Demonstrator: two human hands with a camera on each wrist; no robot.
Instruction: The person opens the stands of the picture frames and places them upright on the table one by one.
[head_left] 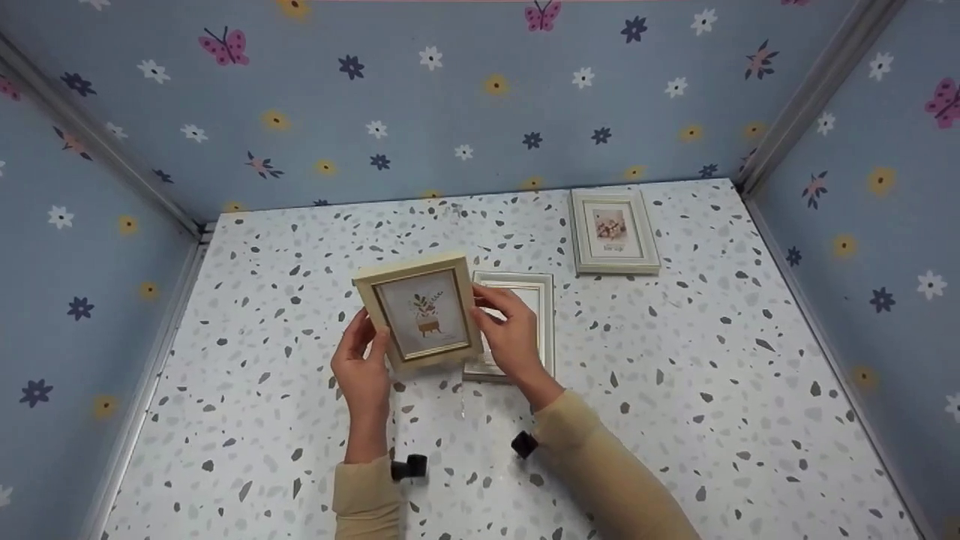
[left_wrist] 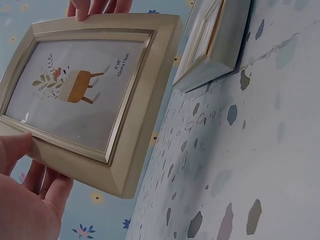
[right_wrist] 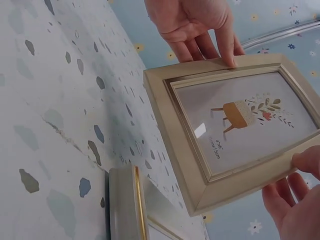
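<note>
Both hands hold up a cream picture frame (head_left: 420, 311) with a gold inner edge and a plant-pot print. My left hand (head_left: 364, 367) grips its left side, thumb on the front and fingers behind. On the opposite side my right hand (head_left: 514, 334) pinches the edge the same way. The wrist views show the print's size lettering beside the picture frame's inner border (left_wrist: 132, 95). Below and to the right, a second, white picture frame (head_left: 546, 322) lies on the table, partly hidden by the right hand and the held one.
A third picture frame (head_left: 615, 231) with a pinkish print lies at the back right of the speckled table (head_left: 675, 435). Blue flowered panels (head_left: 480, 105) stand along the back and both sides. Black wrist straps (head_left: 410, 467) show at the sleeves.
</note>
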